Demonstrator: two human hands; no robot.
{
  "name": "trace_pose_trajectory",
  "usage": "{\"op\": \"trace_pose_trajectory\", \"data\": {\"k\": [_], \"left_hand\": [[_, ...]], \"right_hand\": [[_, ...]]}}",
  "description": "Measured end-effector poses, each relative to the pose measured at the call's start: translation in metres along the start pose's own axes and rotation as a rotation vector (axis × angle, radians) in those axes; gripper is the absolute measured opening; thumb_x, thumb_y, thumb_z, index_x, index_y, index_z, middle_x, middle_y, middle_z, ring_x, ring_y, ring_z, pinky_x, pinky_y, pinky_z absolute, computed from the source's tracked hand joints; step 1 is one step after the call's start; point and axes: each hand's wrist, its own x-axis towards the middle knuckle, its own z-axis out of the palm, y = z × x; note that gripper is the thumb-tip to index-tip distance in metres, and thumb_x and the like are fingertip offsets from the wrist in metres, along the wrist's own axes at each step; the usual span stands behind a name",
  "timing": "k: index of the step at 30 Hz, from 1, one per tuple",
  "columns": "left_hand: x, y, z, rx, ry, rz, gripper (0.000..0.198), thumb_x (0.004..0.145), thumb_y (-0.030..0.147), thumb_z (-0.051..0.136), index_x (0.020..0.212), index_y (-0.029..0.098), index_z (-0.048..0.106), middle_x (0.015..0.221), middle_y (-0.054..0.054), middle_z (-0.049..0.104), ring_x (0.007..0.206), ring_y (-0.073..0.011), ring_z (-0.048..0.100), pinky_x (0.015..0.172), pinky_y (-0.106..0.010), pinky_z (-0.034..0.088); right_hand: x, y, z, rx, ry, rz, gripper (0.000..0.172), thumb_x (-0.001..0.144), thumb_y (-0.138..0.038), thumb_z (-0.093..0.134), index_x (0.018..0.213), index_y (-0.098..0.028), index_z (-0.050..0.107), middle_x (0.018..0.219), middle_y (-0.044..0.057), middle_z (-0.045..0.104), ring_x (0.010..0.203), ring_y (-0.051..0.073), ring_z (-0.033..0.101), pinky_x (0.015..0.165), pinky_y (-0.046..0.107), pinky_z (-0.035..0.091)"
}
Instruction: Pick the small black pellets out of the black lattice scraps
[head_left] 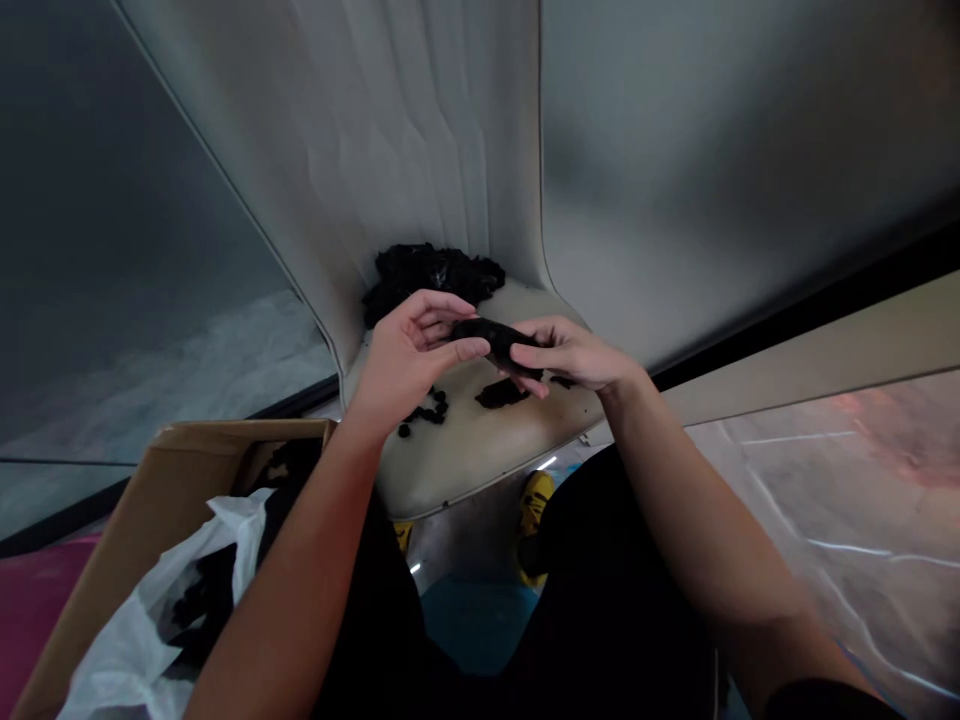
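Both my hands hold one dark, elongated black piece (501, 342) above the chair seat. My left hand (420, 345) grips its left end, thumb on the near side and fingers behind. My right hand (566, 352) is closed round the right end, thumb across the front. What kind of thing the piece is, I cannot make out. Just beneath it, a flat black piece (501, 394) lies on the seat. Small round black bits (431, 408) are scattered left of that. Behind my left hand, a crumpled black heap (431, 275) rests against the chair's backrest.
The pale padded chair (427, 480) stands before me, its seat edge near my knees. At lower left is a cardboard box (142, 500) with a white plastic bag (135, 640) and black pieces in it. A yellow shoe (534, 505) shows below the seat.
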Motion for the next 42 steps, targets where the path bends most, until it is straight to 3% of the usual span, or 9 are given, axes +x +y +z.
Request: {"op": "trace_pose_trajectory", "data": {"k": [3, 7, 11, 14, 23, 27, 31, 37, 42], "left_hand": [[0.002, -0.005, 0.006, 0.009, 0.05, -0.024, 0.042, 0.066, 0.025, 0.106, 0.099, 0.023, 0.081, 0.101, -0.002, 0.083, 0.1, -0.0203, 0.078, 0.098, -0.036, 0.069], [0.002, -0.013, 0.019, 0.018, -0.046, -0.073, 0.039, 0.069, 0.033, 0.105, 0.098, 0.023, 0.082, 0.098, -0.003, 0.085, 0.098, -0.0224, 0.079, 0.098, -0.039, 0.068], [0.002, -0.024, 0.028, 0.062, -0.086, -0.099, 0.037, 0.073, 0.042, 0.103, 0.098, 0.023, 0.083, 0.095, -0.003, 0.085, 0.094, -0.0229, 0.079, 0.093, -0.039, 0.067], [0.004, -0.03, 0.029, 0.1, -0.059, -0.086, 0.035, 0.075, 0.044, 0.103, 0.096, 0.022, 0.085, 0.094, -0.003, 0.085, 0.093, -0.0227, 0.079, 0.09, -0.037, 0.066], [0.002, -0.03, 0.026, 0.297, -0.016, -0.032, 0.017, 0.083, 0.033, 0.097, 0.087, 0.022, 0.085, 0.086, -0.001, 0.086, 0.084, -0.0204, 0.078, 0.079, -0.032, 0.062], [0.002, -0.034, 0.029, 0.239, -0.058, -0.041, 0.028, 0.079, 0.038, 0.101, 0.091, 0.022, 0.082, 0.087, -0.001, 0.084, 0.084, -0.0202, 0.077, 0.078, -0.032, 0.06], [-0.001, -0.041, 0.036, 0.174, -0.058, -0.04, 0.038, 0.076, 0.038, 0.104, 0.099, 0.023, 0.078, 0.09, 0.001, 0.079, 0.086, -0.0181, 0.072, 0.077, -0.03, 0.056], [-0.005, -0.043, 0.043, 0.143, 0.003, -0.029, 0.048, 0.072, 0.045, 0.109, 0.088, 0.023, 0.07, 0.086, 0.003, 0.066, 0.082, -0.0155, 0.06, 0.074, -0.03, 0.048], [-0.002, -0.037, 0.044, 0.066, -0.076, -0.011, 0.044, 0.083, 0.053, 0.102, 0.09, 0.022, 0.072, 0.088, 0.002, 0.066, 0.084, -0.0161, 0.06, 0.076, -0.03, 0.048]], "right_hand": [[-0.012, -0.003, -0.004, -0.069, 0.047, 0.03, 0.041, 0.101, -0.058, 0.087, 0.096, -0.018, 0.08, 0.074, 0.0, 0.076, 0.069, 0.013, 0.068, 0.072, 0.027, 0.053], [-0.017, -0.002, 0.003, -0.083, 0.085, 0.079, 0.042, 0.096, -0.058, 0.091, 0.102, -0.018, 0.076, 0.092, 0.005, 0.082, 0.084, 0.018, 0.074, 0.08, 0.032, 0.056], [-0.015, 0.003, 0.012, -0.235, 0.352, -0.037, 0.044, 0.091, -0.059, 0.096, 0.094, -0.021, 0.074, 0.088, 0.0, 0.073, 0.083, 0.016, 0.063, 0.076, 0.031, 0.046], [-0.013, 0.008, 0.014, -0.28, 0.529, -0.111, 0.047, 0.084, -0.062, 0.1, 0.092, -0.021, 0.078, 0.086, 0.0, 0.072, 0.083, 0.017, 0.063, 0.079, 0.033, 0.048], [-0.006, 0.019, 0.017, -0.173, 0.688, -0.141, 0.045, 0.07, -0.056, 0.11, 0.088, -0.022, 0.086, 0.082, 0.001, 0.081, 0.072, 0.016, 0.067, 0.067, 0.031, 0.052], [-0.002, 0.022, 0.024, -0.088, 0.796, -0.153, 0.039, 0.066, -0.048, 0.112, 0.08, -0.023, 0.087, 0.08, 0.003, 0.083, 0.075, 0.018, 0.073, 0.07, 0.032, 0.058], [0.002, 0.022, 0.03, -0.066, 0.804, -0.139, 0.035, 0.067, -0.045, 0.111, 0.075, -0.023, 0.085, 0.076, 0.002, 0.082, 0.07, 0.017, 0.071, 0.065, 0.031, 0.056], [0.004, 0.021, 0.034, -0.097, 0.775, -0.175, 0.035, 0.071, -0.043, 0.109, 0.076, -0.021, 0.082, 0.074, -0.001, 0.078, 0.068, 0.013, 0.066, 0.065, 0.028, 0.05], [0.001, 0.018, 0.03, -0.096, 0.687, -0.187, 0.039, 0.078, -0.048, 0.106, 0.08, -0.021, 0.078, 0.075, -0.002, 0.072, 0.07, 0.013, 0.061, 0.067, 0.028, 0.048]]}}
